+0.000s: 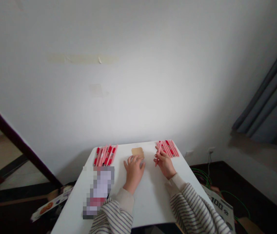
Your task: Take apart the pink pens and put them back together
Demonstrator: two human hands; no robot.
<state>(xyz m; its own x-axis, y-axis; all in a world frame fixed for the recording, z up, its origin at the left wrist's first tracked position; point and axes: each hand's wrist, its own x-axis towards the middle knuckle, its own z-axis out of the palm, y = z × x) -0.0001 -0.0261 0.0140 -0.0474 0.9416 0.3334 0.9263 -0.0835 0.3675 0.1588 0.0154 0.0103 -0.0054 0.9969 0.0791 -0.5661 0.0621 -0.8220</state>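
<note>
My right hand [164,162] is closed around a pink pen [158,153], held upright-slanted just in front of a row of pink and red pens [169,148] at the table's far right. My left hand [134,169] lies palm down on the white table [150,195], fingers curled over a small grey object I cannot make out. Just beyond its fingertips lies a small tan card [138,151]. A second row of pink and red pens [105,155] lies at the far left.
A blurred-out patch [98,190] covers something on the table's left side. The white wall stands right behind the table. Boxes and papers [53,203] lie on the dark floor at left, green cables [202,174] and a printed sheet [220,206] at right. Grey curtain [270,104] hangs far right.
</note>
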